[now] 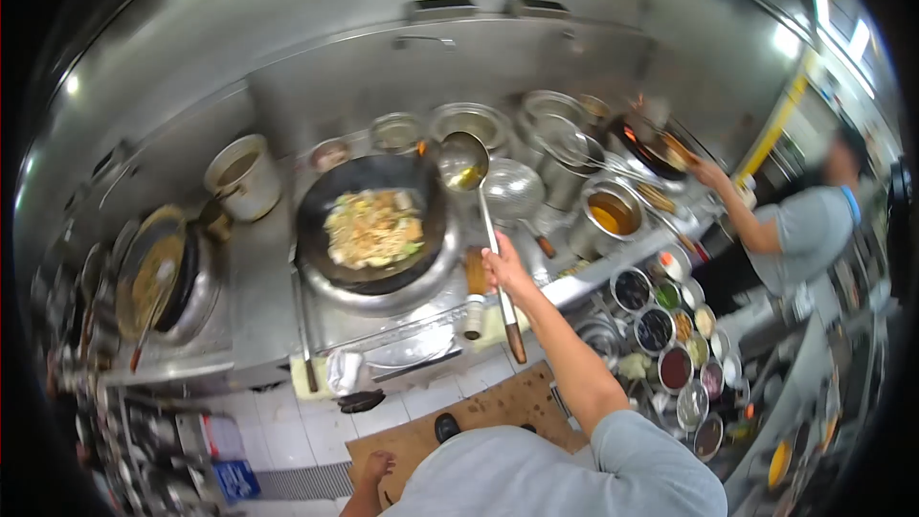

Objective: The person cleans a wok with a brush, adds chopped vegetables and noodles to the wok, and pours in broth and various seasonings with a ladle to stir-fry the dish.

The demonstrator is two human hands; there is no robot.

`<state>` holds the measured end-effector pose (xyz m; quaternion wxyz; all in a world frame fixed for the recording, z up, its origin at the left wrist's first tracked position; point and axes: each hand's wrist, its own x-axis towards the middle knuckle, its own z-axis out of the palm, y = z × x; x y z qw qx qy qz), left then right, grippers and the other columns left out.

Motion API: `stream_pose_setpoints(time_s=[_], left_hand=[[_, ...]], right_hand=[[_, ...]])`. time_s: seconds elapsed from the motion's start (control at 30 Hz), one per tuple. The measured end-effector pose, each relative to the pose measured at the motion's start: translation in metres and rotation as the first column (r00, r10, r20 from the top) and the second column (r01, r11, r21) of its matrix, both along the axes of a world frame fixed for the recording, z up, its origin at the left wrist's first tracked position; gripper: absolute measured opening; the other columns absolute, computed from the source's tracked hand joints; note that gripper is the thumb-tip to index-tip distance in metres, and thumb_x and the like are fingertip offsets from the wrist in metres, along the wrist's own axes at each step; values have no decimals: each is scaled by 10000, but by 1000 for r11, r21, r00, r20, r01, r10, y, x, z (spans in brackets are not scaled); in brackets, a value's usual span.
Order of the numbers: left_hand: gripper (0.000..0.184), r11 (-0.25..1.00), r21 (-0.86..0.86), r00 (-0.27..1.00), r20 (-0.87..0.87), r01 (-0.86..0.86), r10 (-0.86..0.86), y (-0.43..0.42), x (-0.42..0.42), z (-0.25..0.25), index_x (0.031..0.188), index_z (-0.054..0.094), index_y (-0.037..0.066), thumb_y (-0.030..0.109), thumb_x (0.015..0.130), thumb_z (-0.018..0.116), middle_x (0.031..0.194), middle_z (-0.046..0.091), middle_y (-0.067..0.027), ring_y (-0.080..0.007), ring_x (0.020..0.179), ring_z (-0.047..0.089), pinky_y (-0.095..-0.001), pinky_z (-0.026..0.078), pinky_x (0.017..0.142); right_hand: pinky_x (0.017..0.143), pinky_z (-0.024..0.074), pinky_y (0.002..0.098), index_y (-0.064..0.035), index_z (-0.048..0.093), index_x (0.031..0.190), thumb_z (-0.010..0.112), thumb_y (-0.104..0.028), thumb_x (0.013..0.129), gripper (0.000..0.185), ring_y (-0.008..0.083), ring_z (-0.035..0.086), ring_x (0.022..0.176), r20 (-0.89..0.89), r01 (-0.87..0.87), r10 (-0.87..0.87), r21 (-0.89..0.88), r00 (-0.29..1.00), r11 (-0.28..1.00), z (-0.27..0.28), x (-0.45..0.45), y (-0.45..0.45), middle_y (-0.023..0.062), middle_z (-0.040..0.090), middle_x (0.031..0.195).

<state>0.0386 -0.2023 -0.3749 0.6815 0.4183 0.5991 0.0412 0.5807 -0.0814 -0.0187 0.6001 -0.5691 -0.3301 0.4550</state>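
Ladle (490, 222): located at the centre of the frame, above the steel tabletop (260, 278). Long axis runs from upper centre down and slightly to the right, close to vertical in the frame. Bowl end points toward the top of the frame; wooden grip end points toward the bottom. A yellowish patch shows inside the bowl.

Right hand (507, 270): fingers wrapped around the metal shaft, above the wooden grip. Left hand (379, 465): lower centre of the frame, beside the torso; whether spread or curled cannot be told.

Wok (314, 235): left of the ladle, containing chopped food (375, 230). Perforated strainer (510, 191): just right of the ladle shaft, its handle directed toward the lower right.
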Motion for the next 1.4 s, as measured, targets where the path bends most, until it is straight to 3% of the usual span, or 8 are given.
stream_pose_setpoints(time_s=[0.2, 0.5, 0.6, 0.83, 0.97, 1.07, 1.17, 1.4], left_hand=[[364, 993, -30, 993, 27, -114, 115, 76, 85, 26, 1244, 443, 217, 427, 955, 515, 1163, 589, -122, -309, 952, 623, -467, 531, 678], [489, 897, -27, 895, -71, 440, -441, 107, 166, 42, 1332, 445, 168, 422, 931, 561, 1198, 578, -109, -273, 1001, 609, -469, 526, 735], [431, 454, 230, 439, 116, 861, -891, 75, 172, 52, 1294, 496, 148, 342, 924, 600, 1125, 610, -93, -237, 936, 619, -437, 533, 727], [398, 710, -6, 710, 30, 704, -704, 32, 165, 32, 1276, 515, 137, 297, 923, 608, 1074, 621, -87, -222, 900, 622, -408, 535, 714], [380, 794, -27, 794, 14, 607, -607, 31, 156, 25, 1265, 527, 131, 272, 923, 613, 1045, 628, -83, -214, 879, 623, -392, 535, 707], [367, 832, -18, 832, 0, 554, -554, 33, 149, 27, 1257, 535, 126, 252, 922, 617, 1023, 633, -81, -208, 863, 625, -380, 536, 702], [304, 820, 141, 832, -90, 554, -547, 33, 138, 39, 1214, 573, 94, 180, 925, 607, 939, 640, -70, -181, 798, 625, -322, 532, 672], [286, 816, 170, 834, -125, 552, -538, 31, 116, 35, 1178, 585, 64, 191, 921, 591, 935, 635, -76, -166, 740, 626, -303, 529, 611]], right_hand=[[381, 353, 241, -192, 394, 1230, 481, -175, 1010, 236, 36, 350, 445, -680, 220, -8, 226, 733, 949, -13, 45, -211, -36, 406, 708], [347, 366, 266, -134, 238, 1463, 477, -125, 971, 547, 91, 394, 429, 135, 797, -792, -223, 595, 561, -88, 56, -430, -7, 420, 632], [334, 359, 277, -123, 250, 1472, 502, -134, 964, 568, 94, 393, 384, 265, 855, -819, -261, 510, 448, -122, 60, -450, 1, 433, 596], [1045, 370, 419, -51, 302, 1464, 540, -167, 942, 585, 396, 494, 1250, 521, 849, -671, -345, 528, 400, -148, 62, -454, 273, 491, 1355], [822, 476, 526, -152, 239, 1499, 555, -227, 930, 655, 496, 620, 938, 653, 879, -597, -269, 467, 394, -157, 65, -451, 328, 635, 994], [1056, 360, 426, -51, 290, 1471, 534, -183, 941, 598, 437, 451, 1283, 531, 822, -629, -399, 568, 406, -152, 68, -447, 288, 465, 1384], [842, 517, 427, -80, 273, 1479, 518, -173, 955, 585, 380, 646, 994, 693, 855, -507, -358, 513, 375, -177, 75, -448, 243, 610, 1171], [343, 355, 263, -138, 350, 1354, 494, -143, 982, 399, 82, 391, 431, -189, 775, -834, -308, 518, 552, -118, 69, -434, 5, 430, 691]])
